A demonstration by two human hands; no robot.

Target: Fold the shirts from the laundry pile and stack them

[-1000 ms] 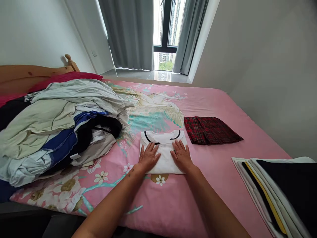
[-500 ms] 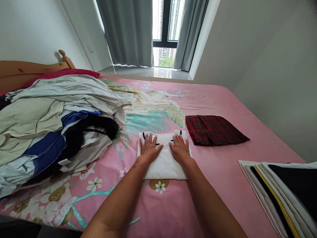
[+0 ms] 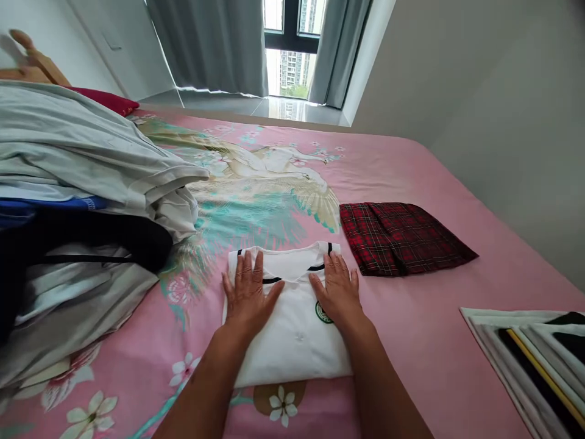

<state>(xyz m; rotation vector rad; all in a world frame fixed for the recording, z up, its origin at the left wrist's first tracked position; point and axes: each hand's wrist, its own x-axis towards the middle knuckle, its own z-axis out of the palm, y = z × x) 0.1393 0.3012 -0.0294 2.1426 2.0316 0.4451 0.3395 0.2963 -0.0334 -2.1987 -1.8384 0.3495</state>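
Observation:
A folded white shirt (image 3: 292,347) with black stripes at the collar and a round green badge lies flat on the bed in front of me. My left hand (image 3: 249,296) rests open on its upper left part, fingers spread and pointing away from me. On the upper right part lies my right hand (image 3: 339,289), also open and flat, its palm beside the badge. Neither hand grips the cloth. To the right of the shirt, apart from it, lies a folded red plaid garment (image 3: 402,238).
A tall heap of loose clothes (image 3: 86,158) covers the left side of the bed. At the lower right is a neat stack of folded clothes (image 3: 516,347). The pink flowered bedsheet (image 3: 388,164) spreads beneath. Grey curtains (image 3: 210,49) and a window stand beyond.
The view has come closer and tilted down, so the shirt appears larger. My right hand has shifted slightly outward, and the green badge now shows. Both hands stay flat on the shirt.

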